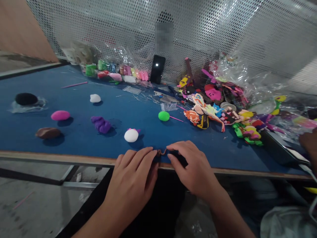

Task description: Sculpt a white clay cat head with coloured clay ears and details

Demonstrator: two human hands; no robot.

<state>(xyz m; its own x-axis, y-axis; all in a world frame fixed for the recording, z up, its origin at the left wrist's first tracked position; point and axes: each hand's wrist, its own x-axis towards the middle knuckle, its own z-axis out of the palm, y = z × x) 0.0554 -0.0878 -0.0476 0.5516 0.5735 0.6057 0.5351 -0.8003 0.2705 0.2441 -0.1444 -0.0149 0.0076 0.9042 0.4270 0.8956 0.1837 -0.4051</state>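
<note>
At the table's front edge, my left hand (135,175) has its fingers pressed together around a thin, curled strand of brown modelling clay (162,152). My right hand (192,165) is at the strand's free end. Its index fingertip seems to touch the strand, while the thumb stands a little apart from the index finger. Just beyond my left hand rests a white clay ball (131,135) with small pink pieces on top. A green clay ball (163,116) lies farther back, close to a thin pink stick (176,119).
On the blue table (119,114) lie purple clay (101,124), brown clay (48,133), pink clay (60,115), black clay (26,99) and white clay (95,98). A phone (158,69) leans at the back. Colourful clay figures (213,94) are heaped right. Another person's hand (309,145) shows far right.
</note>
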